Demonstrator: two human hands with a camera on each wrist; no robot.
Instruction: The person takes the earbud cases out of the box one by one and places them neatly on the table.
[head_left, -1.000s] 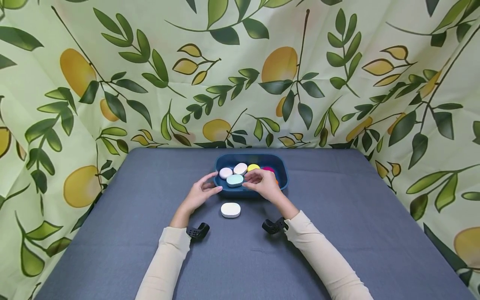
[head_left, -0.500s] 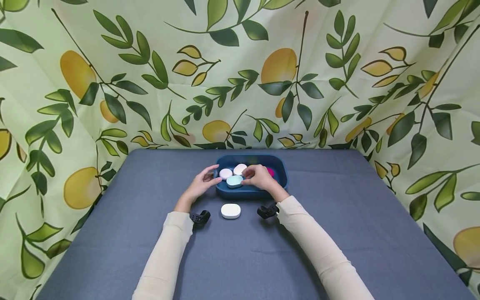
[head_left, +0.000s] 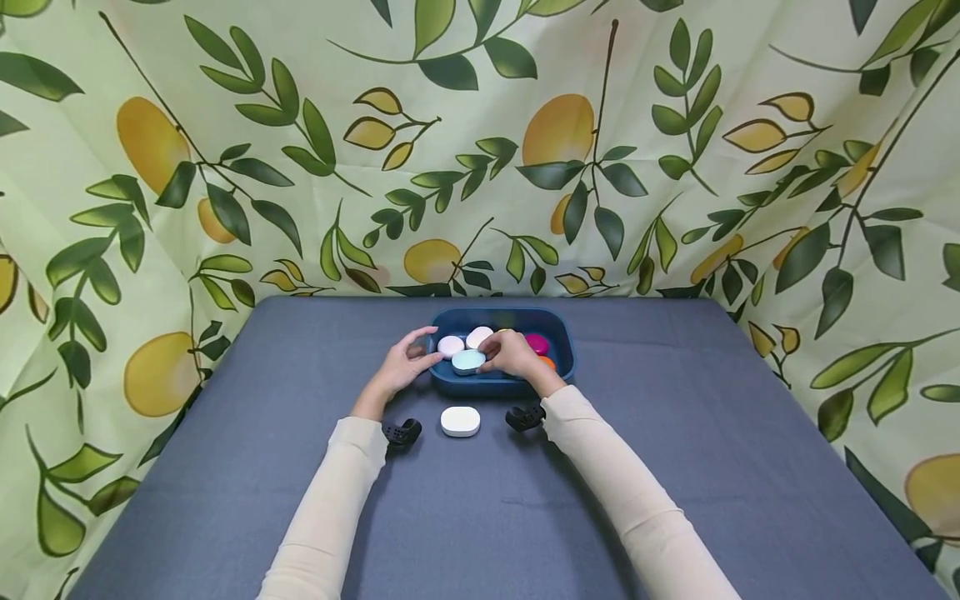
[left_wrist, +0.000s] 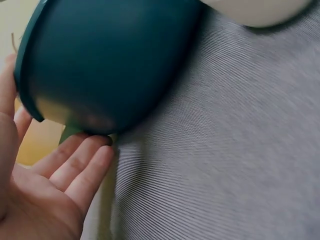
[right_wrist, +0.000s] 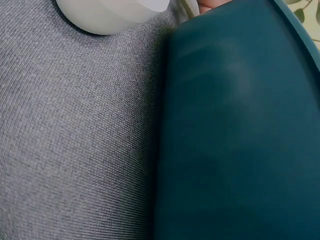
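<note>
A dark blue bin (head_left: 487, 387) stands near the table's far edge. Inside it, toward the front left, lies a light blue oval piece, like a small soap or case (head_left: 468, 361). My right hand (head_left: 513, 354) reaches over the front rim and pinches this piece at its right end; the bin's wall hides those fingers in the right wrist view. My left hand (head_left: 401, 367) is at the bin's left end, thumb by the rim. In the left wrist view its straight fingers (left_wrist: 90, 170) lie against the end wall. A white rounded oblong case (head_left: 460, 422) rests on the table in front.
Also in the bin are two pale round pieces, one pale pink (head_left: 451, 347) and one whiter (head_left: 479, 337), plus a magenta piece (head_left: 536, 343) and an orange one (head_left: 548, 362). A grey cloth covers the table (head_left: 675, 433). Behind hangs a leaf-patterned curtain (head_left: 480, 100).
My right hand has moved left and farther into the bin, closing onto the light blue piece's right end. The magenta and orange pieces show more now. My left hand stays at the bin's left end.
</note>
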